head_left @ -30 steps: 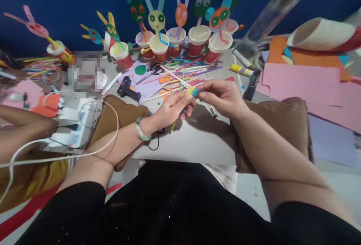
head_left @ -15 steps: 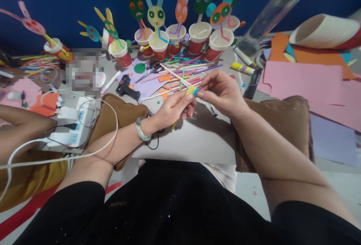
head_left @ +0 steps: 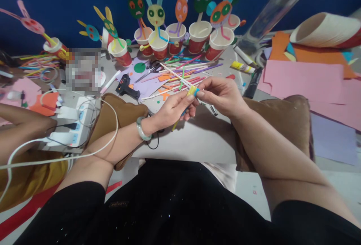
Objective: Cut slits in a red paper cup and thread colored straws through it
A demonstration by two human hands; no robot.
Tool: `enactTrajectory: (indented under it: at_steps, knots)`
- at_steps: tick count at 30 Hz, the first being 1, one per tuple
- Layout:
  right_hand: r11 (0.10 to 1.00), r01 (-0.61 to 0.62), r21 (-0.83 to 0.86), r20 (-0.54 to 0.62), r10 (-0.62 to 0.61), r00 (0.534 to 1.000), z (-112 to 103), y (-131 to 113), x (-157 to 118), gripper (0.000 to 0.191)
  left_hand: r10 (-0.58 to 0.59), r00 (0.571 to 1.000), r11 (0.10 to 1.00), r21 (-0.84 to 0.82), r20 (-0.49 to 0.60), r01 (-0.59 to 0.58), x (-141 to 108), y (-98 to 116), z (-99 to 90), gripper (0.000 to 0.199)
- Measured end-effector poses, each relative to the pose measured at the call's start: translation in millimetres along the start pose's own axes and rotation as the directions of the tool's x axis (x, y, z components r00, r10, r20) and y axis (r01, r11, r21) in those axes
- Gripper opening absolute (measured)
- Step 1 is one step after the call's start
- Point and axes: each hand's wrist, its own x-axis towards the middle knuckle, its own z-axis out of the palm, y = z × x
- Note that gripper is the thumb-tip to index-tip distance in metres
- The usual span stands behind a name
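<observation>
My left hand (head_left: 175, 110) pinches a small yellow piece (head_left: 191, 90) between thumb and fingers, in front of my body above the table. Against its right side lies a blue strip (head_left: 196, 92), which the thumb and fingertips of my right hand (head_left: 221, 95) pinch. Two thin white sticks (head_left: 177, 76) run up and left from the yellow piece; whether they are fixed to it I cannot tell. Below my left fingers a yellow tip (head_left: 175, 126) and a bit of blue (head_left: 184, 112) show. My fingers partly cover these pieces.
Paper cups (head_left: 158, 45) with paper animal heads stand along the back. Coloured sticks (head_left: 194, 68), scissors (head_left: 152, 68) and a glue gun (head_left: 126, 88) lie ahead. Left are a power strip (head_left: 82, 122), white cables and another person's arm (head_left: 25, 134). Pink paper sheets (head_left: 304, 77) lie right.
My right fingertips have shifted slightly down with the blue strip, which now sits against the yellow piece. A bit of blue now shows below my left fingers.
</observation>
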Motion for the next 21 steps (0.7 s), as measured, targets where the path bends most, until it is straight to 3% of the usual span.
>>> enactTrajectory:
  at_steps: [8,21]
  knots:
    - [0.998,0.025,-0.063,-0.073,-0.030,0.997,0.5,3.0,1.6,0.040,0.014,1.000,1.000,-0.020,-0.003,-0.014,0.2,-2.1,1.0,0.056]
    - [0.989,-0.017,-0.148,-0.101,0.002,0.995,1.6,5.8,0.9,0.034,-0.034,0.991,0.999,0.026,-0.130,0.037,0.6,3.7,3.8,0.044]
